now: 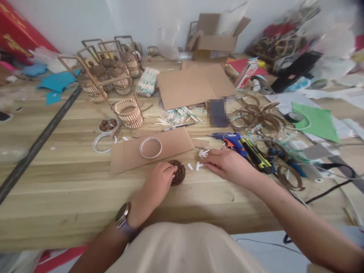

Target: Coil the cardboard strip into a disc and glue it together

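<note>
My left hand [157, 182] is closed on the left edge of a dark brown, round woven coil [178, 173], which lies flat on the table; the fingertips cover part of it. To the right, my right hand [226, 163] reaches down with fingers and thumb apart. Its fingertips touch or nearly touch a small heap of white strips [204, 152], and a white piece [199, 166] lies by the thumb. Another small white strip [190, 166] rests between the coil and that hand. Just behind the coil, a white ring [150, 147] sits on a cardboard piece [179, 141].
A blue glue gun [231, 139] and a yellow-black utility knife [257, 155] lie beyond my right hand. Bamboo baskets [129, 113] stand at back left, near a roll with brown beads [108, 124]. Brown strip loops [261, 113] and cables crowd the right side.
</note>
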`<move>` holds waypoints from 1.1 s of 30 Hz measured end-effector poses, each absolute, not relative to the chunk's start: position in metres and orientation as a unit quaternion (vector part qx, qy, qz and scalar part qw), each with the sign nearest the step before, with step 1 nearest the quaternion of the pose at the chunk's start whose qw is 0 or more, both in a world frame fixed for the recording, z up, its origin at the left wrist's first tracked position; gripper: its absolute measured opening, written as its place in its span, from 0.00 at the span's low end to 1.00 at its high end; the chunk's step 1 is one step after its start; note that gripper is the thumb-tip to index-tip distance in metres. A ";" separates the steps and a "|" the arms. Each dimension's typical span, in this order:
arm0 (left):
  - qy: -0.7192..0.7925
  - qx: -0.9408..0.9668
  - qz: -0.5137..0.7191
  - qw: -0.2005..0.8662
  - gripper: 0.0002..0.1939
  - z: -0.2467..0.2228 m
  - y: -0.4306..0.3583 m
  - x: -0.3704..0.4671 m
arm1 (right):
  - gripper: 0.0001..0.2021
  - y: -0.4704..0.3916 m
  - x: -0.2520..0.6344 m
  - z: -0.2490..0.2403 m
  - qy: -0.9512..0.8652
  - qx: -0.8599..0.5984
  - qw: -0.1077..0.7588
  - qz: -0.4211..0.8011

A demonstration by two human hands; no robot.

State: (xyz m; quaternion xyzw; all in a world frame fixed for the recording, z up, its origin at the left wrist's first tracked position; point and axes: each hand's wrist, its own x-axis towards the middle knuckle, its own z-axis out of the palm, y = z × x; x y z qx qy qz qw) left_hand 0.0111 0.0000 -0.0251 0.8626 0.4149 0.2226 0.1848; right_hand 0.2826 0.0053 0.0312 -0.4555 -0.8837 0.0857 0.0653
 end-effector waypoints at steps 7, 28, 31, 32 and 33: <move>0.451 0.832 0.233 0.224 0.19 -0.001 -0.003 -0.005 | 0.13 -0.011 0.232 0.015 -0.880 -0.459 0.080 0.092; 0.529 0.668 0.245 0.463 0.15 0.015 -0.023 -0.015 | 0.14 -0.012 0.185 -0.003 -0.832 -0.512 0.161 0.140; 0.549 0.652 0.217 0.475 0.23 0.013 -0.021 -0.019 | 0.14 -0.011 0.180 -0.006 -0.829 -0.527 0.144 0.123; 0.557 0.647 0.209 0.477 0.25 0.012 -0.020 -0.021 | 0.12 -0.011 0.180 -0.007 -0.827 -0.531 0.139 0.121; 0.565 0.640 0.209 0.477 0.25 0.011 -0.019 -0.022 | 0.10 -0.011 0.179 -0.008 -0.826 -0.534 0.136 0.121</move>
